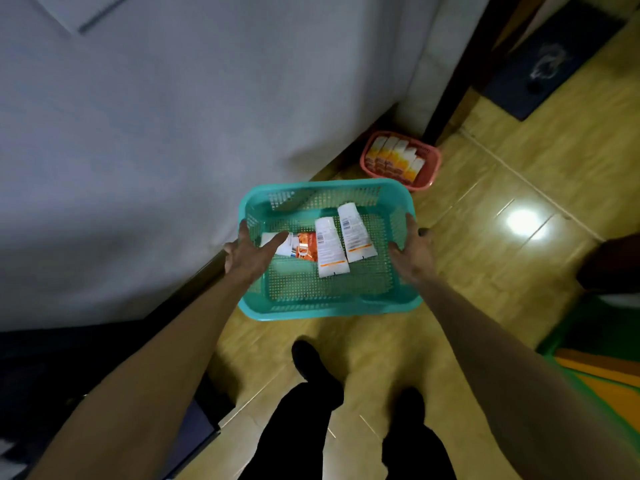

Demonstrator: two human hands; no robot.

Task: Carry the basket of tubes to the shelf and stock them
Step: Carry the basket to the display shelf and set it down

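— Above the wooden floor (pixel 485 216), beside the bed (pixel 173 133), the person is holding the green basket (pixel 329 308) by its two short sides.

— How are the hands gripping it?

— The left hand (pixel 247 252) is hooking over the rim, thumb stretching inside toward the tubes. The right hand (pixel 412 251) is curling its fingers (pixel 410 223) over the opposite wall. Neither is pinching anything small.

— And the tubes?

— Two white tubes (pixel 341 239) are lying loose near the middle, with another tube and an orange packet (pixel 306 245) sitting by the left thumb. Nothing is pinning them down.

— So what is worrying you?

— If the basket is tipping while walking, the tubes are probably sliding to one side. Also, the pink basket (pixel 429 168) of boxes is sitting on the floor just ahead, so a foot (pixel 308 358) could be catching it. No shelf is showing, so I cannot tell the route.
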